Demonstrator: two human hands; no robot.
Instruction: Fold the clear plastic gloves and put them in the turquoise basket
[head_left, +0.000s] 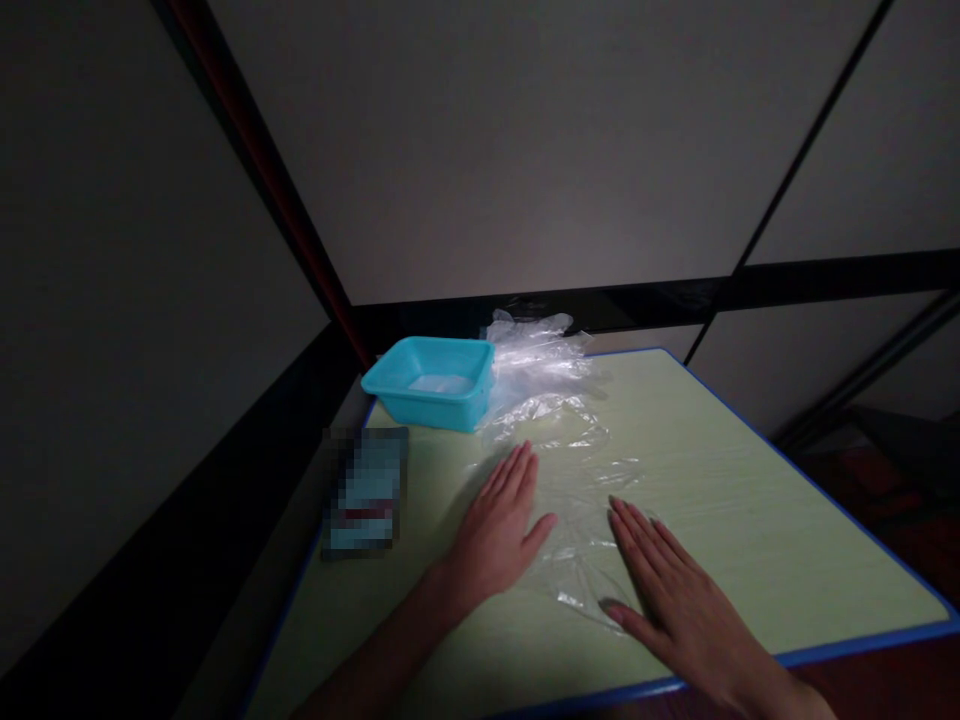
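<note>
Both my hands lie flat, palms down, on a pale green table [750,500] with a blue edge. My left hand [499,530] has its fingers stretched out and rests at the left edge of a clear plastic glove [581,500] spread flat on the table. My right hand [667,590] is also flat with fingers extended, pressing on the right side of that same plastic. Neither hand grips anything.
A turquoise plastic tub [431,380] stands at the table's far left corner. A crumpled heap of clear plastic gloves [536,360] lies beside it. A blurred rectangular object [365,490] rests near the left edge. Walls close in behind and left.
</note>
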